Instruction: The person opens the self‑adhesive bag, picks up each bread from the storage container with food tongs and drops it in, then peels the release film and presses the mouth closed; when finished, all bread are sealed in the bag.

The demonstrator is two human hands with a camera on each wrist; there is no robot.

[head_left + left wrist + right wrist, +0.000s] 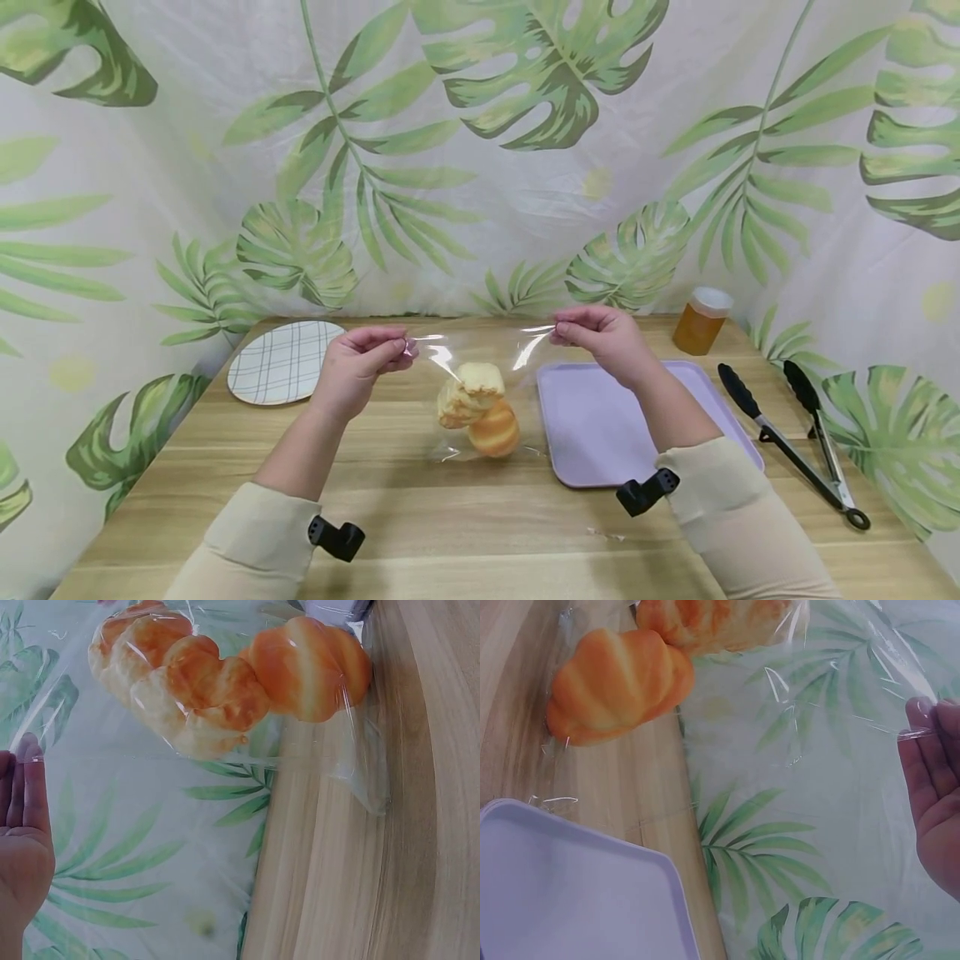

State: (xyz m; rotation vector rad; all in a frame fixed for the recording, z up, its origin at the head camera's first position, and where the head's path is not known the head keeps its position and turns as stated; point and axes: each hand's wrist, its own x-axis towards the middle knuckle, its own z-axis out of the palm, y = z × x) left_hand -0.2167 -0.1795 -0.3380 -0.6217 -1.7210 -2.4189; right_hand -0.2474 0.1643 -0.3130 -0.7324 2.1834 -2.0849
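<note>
A clear plastic bag (pixel 487 346) is stretched between both hands above the table. My left hand (pixel 367 358) pinches its left upper corner, and my right hand (pixel 603 340) pinches the right upper corner. Inside the bag are two pieces of bread: a pale, lumpy twisted loaf (pixel 471 393) and, below and right of it, a round orange striped bun (pixel 495 429). In the left wrist view, the twisted loaf (pixel 180 686) shows browned lobes and touches the bun (pixel 309 669). The right wrist view shows the bun (pixel 619 686) near the right hand's side of the bag.
A lilac tray (pixel 585 442) lies beneath the right forearm. Black-tipped tongs (pixel 795 454) rest spread at the far right. An amber jar with a white lid (pixel 702 321) stands at the back right, and a checked oval plate (pixel 285 362) at the back left.
</note>
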